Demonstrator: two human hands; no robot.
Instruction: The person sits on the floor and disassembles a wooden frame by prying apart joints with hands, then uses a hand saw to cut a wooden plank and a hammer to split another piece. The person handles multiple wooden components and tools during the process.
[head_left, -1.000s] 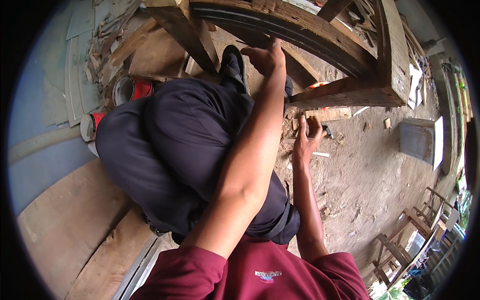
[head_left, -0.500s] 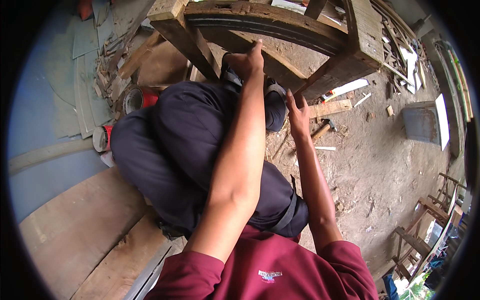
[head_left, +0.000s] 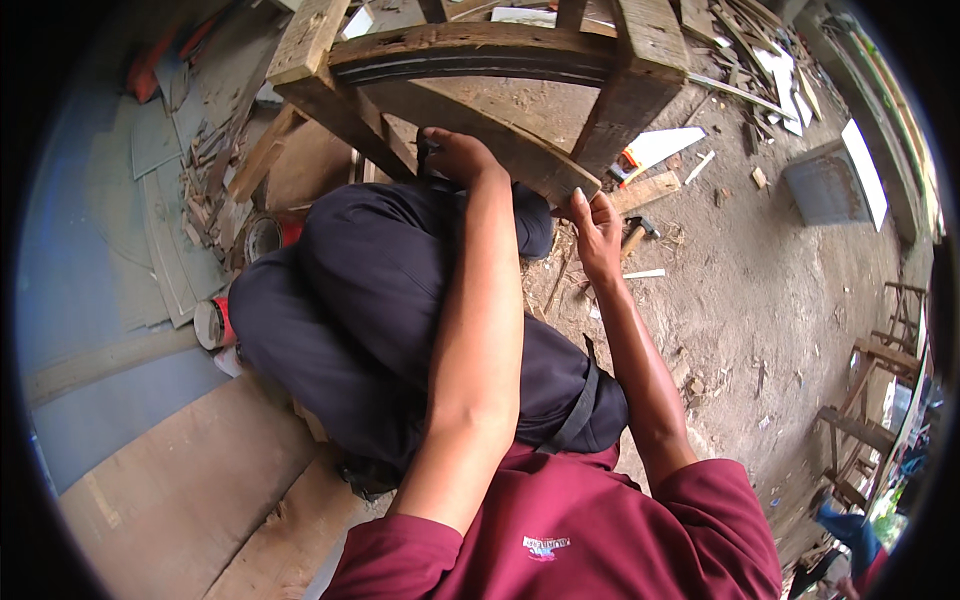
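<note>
A wooden frame with thick legs and a curved rail stands before my knees. A flat wooden board slants beneath that rail, its near end pointing down to the right. My right hand grips this end, thumb on the face and fingers at the edge. My left hand is closed beside the board's lower edge, close to a dark item at my foot; its fingers are mostly hidden, so what it grips is unclear.
A hammer lies right of my right hand, near a wood offcut and a handsaw. A grey box stands farther right. Red cans sit left of my knees. Scrap wood is piled at far right.
The board's near end has come down and toward me, clear of the frame's right leg. My left hand has moved left and down; my right hand has closed on the board's end.
</note>
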